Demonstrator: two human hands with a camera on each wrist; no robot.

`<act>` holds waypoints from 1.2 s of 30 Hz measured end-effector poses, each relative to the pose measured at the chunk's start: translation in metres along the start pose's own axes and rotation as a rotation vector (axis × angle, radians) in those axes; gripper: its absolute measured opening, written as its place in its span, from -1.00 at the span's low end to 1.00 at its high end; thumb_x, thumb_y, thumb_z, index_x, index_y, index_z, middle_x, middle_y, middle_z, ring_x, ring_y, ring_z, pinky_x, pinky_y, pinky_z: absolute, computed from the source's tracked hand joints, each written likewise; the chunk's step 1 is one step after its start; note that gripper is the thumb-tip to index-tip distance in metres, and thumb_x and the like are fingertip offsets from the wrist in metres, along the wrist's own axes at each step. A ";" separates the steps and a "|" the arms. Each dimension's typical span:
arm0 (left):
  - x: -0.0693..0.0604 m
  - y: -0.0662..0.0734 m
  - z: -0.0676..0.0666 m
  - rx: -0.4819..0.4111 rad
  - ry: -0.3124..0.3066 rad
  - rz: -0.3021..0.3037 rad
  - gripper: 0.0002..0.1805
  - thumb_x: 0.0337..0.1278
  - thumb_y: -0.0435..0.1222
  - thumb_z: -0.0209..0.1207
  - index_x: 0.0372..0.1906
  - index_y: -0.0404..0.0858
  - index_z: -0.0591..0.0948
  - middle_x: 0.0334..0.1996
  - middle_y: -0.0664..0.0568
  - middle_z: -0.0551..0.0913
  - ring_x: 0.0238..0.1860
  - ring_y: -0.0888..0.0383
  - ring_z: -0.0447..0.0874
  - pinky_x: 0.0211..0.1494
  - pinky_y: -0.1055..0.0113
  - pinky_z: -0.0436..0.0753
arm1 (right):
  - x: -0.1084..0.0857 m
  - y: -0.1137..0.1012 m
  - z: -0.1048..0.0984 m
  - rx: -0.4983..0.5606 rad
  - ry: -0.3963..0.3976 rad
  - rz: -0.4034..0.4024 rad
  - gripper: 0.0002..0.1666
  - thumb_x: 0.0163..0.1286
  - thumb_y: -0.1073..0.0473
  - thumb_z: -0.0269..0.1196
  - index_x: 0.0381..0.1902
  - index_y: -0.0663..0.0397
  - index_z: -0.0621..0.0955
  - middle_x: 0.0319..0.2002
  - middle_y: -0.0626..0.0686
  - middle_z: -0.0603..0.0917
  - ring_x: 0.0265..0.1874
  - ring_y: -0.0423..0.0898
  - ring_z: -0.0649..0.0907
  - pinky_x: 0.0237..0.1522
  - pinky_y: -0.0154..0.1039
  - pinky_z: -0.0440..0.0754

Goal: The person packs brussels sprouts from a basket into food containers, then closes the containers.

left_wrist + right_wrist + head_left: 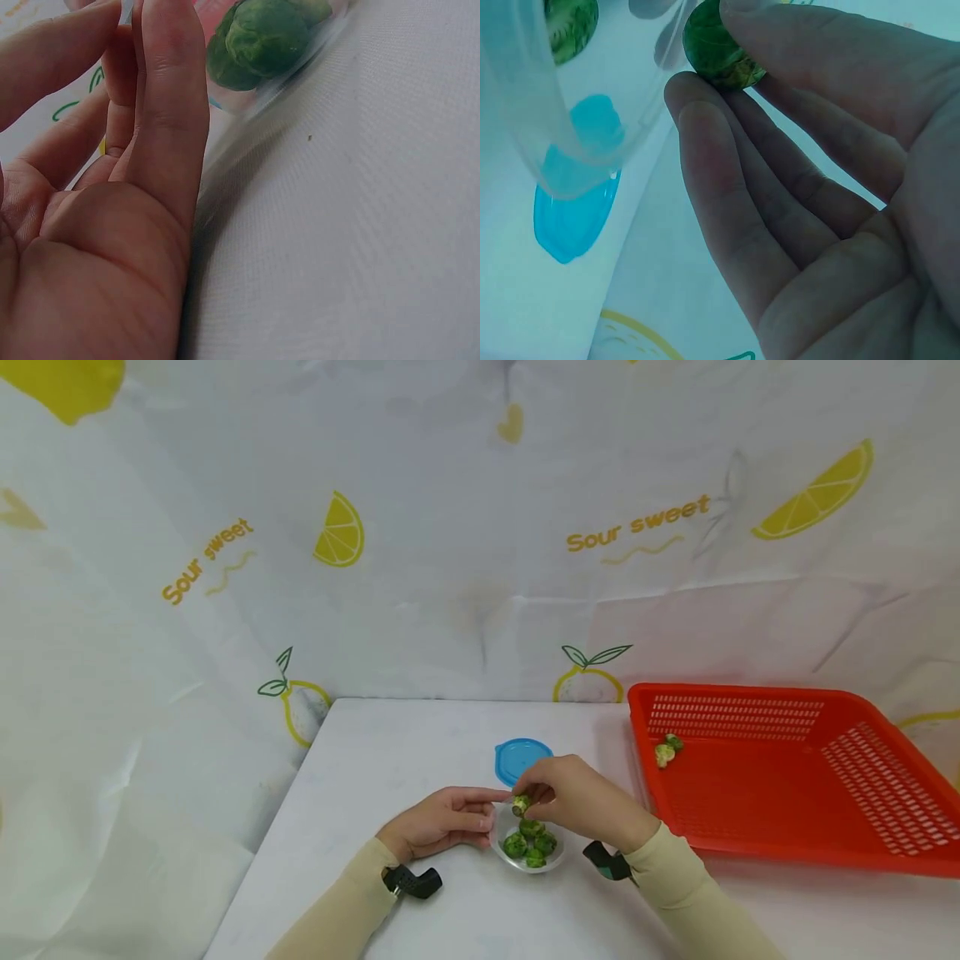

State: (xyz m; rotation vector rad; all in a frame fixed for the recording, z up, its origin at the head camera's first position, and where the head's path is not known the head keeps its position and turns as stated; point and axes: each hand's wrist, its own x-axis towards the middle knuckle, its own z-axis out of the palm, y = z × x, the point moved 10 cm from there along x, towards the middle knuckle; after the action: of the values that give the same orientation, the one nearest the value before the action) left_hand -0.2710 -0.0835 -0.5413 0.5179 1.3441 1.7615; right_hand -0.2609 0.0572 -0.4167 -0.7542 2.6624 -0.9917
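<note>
Near the middle of the white desk [390, 760], a clear plastic bowl [501, 824] of Brussels sprouts [516, 845] stood against the left hand [442, 822], whose nearly straight fingers touched its side, probably to steady it. Over the bowl, the right hand [577, 797] pinched a single sprout [520, 807], a fingertip hold that seemed to suit something small and round. Just beyond lay a blue lid [522, 760]; rightward, a red plastic basket [757, 793] held more sprouts [665, 752]. The lemon-print backdrop [450, 618] twice read "Sour sweet" [637, 525]; no brand was legible.
</note>
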 end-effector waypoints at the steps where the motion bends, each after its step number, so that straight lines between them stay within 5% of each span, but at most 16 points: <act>1: 0.000 0.001 0.000 -0.003 0.001 0.002 -0.32 0.54 -0.36 0.26 0.64 -0.31 0.37 -0.08 0.11 0.66 -0.10 0.27 0.73 0.12 0.36 0.81 | 0.001 0.000 0.002 0.003 0.000 0.010 -0.75 0.37 0.23 0.54 0.00 0.02 0.82 -0.21 -0.20 0.79 -0.18 -0.24 0.71 -0.08 -0.35 0.78; 6: -0.001 0.002 0.000 -0.004 0.001 0.002 -0.32 0.53 -0.36 0.27 0.64 -0.31 0.37 -0.07 0.11 0.67 -0.09 0.28 0.73 0.12 0.36 0.81 | 0.002 0.004 0.012 0.022 -0.007 0.066 -0.70 0.35 0.22 0.55 0.03 0.00 0.81 -0.18 -0.20 0.78 -0.14 -0.21 0.71 -0.02 -0.22 0.83; 12: 0.001 0.001 0.004 -0.005 -0.007 -0.012 -0.31 0.51 -0.32 0.31 0.63 -0.27 0.40 -0.07 0.10 0.66 -0.09 0.27 0.71 0.13 0.35 0.82 | -0.004 0.002 0.016 0.017 -0.002 0.043 -0.67 0.34 0.22 0.56 0.05 0.08 0.81 -0.17 -0.16 0.79 -0.13 -0.17 0.75 0.02 -0.05 0.86; 21: 0.000 0.001 0.000 0.000 -0.004 0.000 -0.33 0.52 -0.34 0.29 0.62 -0.28 0.40 -0.07 0.10 0.66 -0.09 0.27 0.72 0.12 0.35 0.82 | 0.000 -0.005 0.021 -0.080 0.005 0.027 -0.70 0.33 0.23 0.57 0.01 0.06 0.83 -0.17 -0.15 0.77 -0.14 -0.13 0.73 -0.05 -0.23 0.82; 36: -0.001 0.001 0.000 -0.010 0.003 -0.014 -0.26 0.49 -0.30 0.34 0.63 -0.33 0.36 -0.08 0.10 0.64 -0.12 0.27 0.71 0.11 0.37 0.81 | 0.001 -0.009 0.027 -0.123 0.005 0.029 -0.73 0.37 0.25 0.53 0.01 0.09 0.82 -0.13 -0.04 0.76 -0.15 -0.13 0.71 -0.06 -0.17 0.84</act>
State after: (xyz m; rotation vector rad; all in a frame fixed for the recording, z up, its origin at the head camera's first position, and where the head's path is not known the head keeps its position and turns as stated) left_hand -0.2707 -0.0838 -0.5406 0.4997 1.3370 1.7572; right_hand -0.2487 0.0357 -0.4313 -0.7357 2.7514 -0.8305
